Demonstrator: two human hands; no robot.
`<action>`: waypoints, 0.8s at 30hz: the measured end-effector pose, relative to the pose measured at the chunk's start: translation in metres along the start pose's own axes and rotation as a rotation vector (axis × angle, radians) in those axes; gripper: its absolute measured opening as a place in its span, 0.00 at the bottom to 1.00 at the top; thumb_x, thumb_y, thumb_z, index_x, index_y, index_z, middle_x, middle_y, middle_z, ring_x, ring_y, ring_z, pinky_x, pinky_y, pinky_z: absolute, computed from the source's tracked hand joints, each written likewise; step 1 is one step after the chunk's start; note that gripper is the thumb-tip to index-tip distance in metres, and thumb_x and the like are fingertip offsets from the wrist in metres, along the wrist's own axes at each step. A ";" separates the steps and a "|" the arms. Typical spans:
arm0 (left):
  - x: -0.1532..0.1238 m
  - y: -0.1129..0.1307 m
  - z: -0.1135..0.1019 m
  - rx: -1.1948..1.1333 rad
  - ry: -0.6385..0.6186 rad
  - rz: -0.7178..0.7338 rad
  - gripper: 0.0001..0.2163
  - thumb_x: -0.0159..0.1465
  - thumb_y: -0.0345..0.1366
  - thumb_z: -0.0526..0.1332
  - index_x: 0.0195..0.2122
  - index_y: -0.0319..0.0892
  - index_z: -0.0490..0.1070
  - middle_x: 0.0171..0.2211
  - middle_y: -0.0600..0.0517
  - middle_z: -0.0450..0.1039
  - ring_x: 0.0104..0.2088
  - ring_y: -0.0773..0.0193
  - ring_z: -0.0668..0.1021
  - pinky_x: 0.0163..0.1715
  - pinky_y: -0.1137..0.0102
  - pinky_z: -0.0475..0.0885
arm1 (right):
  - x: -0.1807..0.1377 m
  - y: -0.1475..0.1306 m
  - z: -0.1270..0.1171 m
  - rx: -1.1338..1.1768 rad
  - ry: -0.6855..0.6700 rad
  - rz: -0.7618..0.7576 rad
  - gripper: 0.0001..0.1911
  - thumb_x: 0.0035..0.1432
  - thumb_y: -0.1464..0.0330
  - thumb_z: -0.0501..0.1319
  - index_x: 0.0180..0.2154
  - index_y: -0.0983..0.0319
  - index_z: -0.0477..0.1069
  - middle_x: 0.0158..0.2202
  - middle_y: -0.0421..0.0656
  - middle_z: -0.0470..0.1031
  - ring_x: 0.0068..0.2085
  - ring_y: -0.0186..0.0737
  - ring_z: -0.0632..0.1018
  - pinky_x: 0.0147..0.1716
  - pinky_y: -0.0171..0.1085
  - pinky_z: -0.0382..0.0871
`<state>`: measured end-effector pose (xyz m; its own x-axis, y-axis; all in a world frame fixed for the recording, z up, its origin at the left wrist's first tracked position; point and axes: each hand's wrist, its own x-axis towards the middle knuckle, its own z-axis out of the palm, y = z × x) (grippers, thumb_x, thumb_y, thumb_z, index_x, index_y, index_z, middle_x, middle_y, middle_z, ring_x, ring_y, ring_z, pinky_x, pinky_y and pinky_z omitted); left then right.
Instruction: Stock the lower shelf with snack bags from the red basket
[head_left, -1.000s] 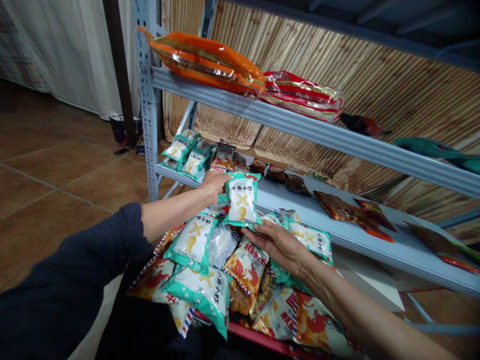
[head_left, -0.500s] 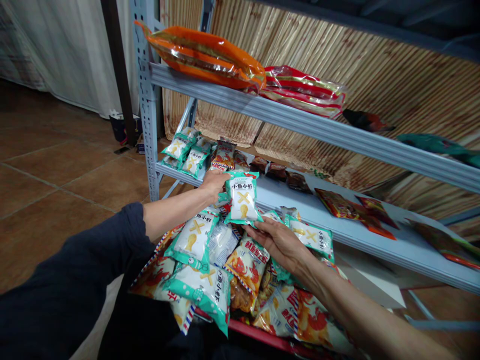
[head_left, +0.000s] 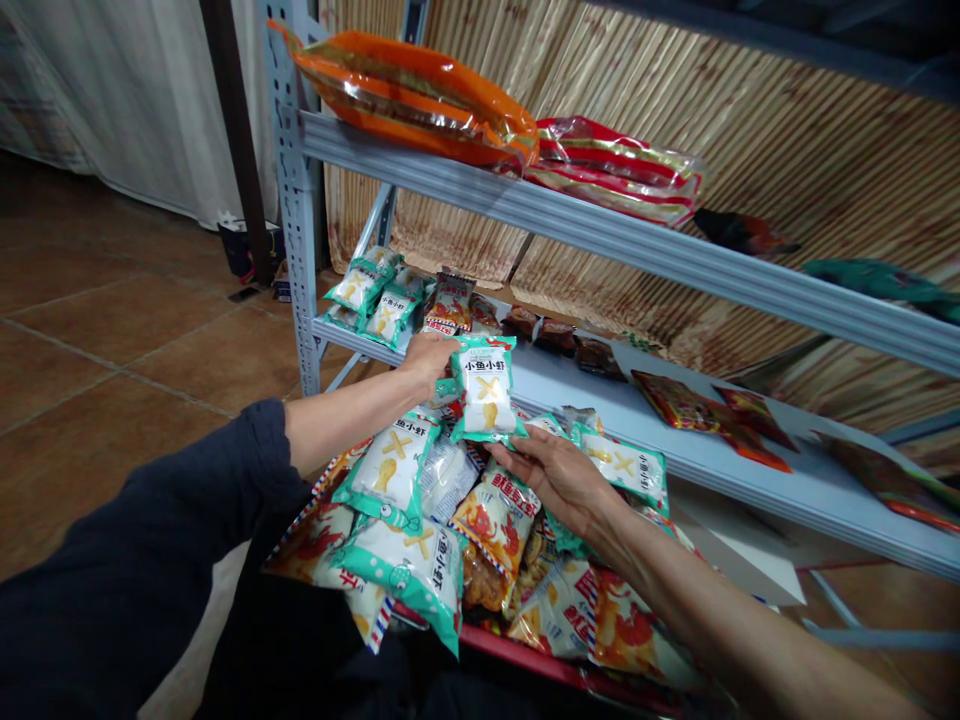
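A teal and white snack bag (head_left: 486, 390) is held upright between both hands, its printed front facing me. My left hand (head_left: 429, 360) is closed on its upper left edge. At the lower right corner, my right hand (head_left: 551, 470) pinches the bag between thumb and fingers. Beneath lies a red-rimmed container (head_left: 517, 650) heaped with snack bags. Among them are a teal and white bag (head_left: 394, 460) at the left, another teal one (head_left: 626, 465) at the right, and an orange and white bag (head_left: 499, 520) in the middle.
A blue-grey metal rack (head_left: 450, 190) stands ahead. Its lower shelf carries teal bags (head_left: 391, 310), a brown bag (head_left: 451, 300) and red flat packets (head_left: 675, 400). Above lie a large orange bag (head_left: 420, 95) and a red striped bag (head_left: 615, 170). Tiled floor (head_left: 135, 330) spreads left.
The view has shifted slightly, with the upper shelf a little higher in the picture. Both hands keep hold of the same bag, which has barely moved.
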<state>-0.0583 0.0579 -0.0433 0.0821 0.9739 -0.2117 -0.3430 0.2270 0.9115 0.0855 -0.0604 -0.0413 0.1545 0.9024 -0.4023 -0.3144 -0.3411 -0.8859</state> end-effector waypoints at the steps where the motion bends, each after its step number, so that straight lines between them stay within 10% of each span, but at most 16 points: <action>1: 0.000 0.000 0.000 0.002 0.006 0.002 0.06 0.51 0.25 0.59 0.21 0.41 0.65 0.18 0.52 0.68 0.26 0.65 0.72 0.29 0.70 0.65 | 0.000 0.000 0.000 -0.005 0.002 0.001 0.09 0.44 0.82 0.60 0.25 0.64 0.66 0.27 0.40 0.74 0.30 0.32 0.77 0.32 0.30 0.76; 24: 0.000 0.001 0.002 0.033 0.040 0.010 0.07 0.50 0.24 0.61 0.19 0.40 0.65 0.14 0.53 0.66 0.23 0.68 0.71 0.28 0.71 0.64 | -0.010 -0.003 0.002 0.019 0.000 -0.029 0.05 0.46 0.80 0.61 0.25 0.66 0.68 0.28 0.42 0.75 0.31 0.34 0.78 0.34 0.30 0.75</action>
<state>-0.0565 0.0580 -0.0417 0.0411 0.9755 -0.2159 -0.3126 0.2178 0.9246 0.0827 -0.0679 -0.0338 0.1636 0.9120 -0.3761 -0.3280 -0.3093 -0.8926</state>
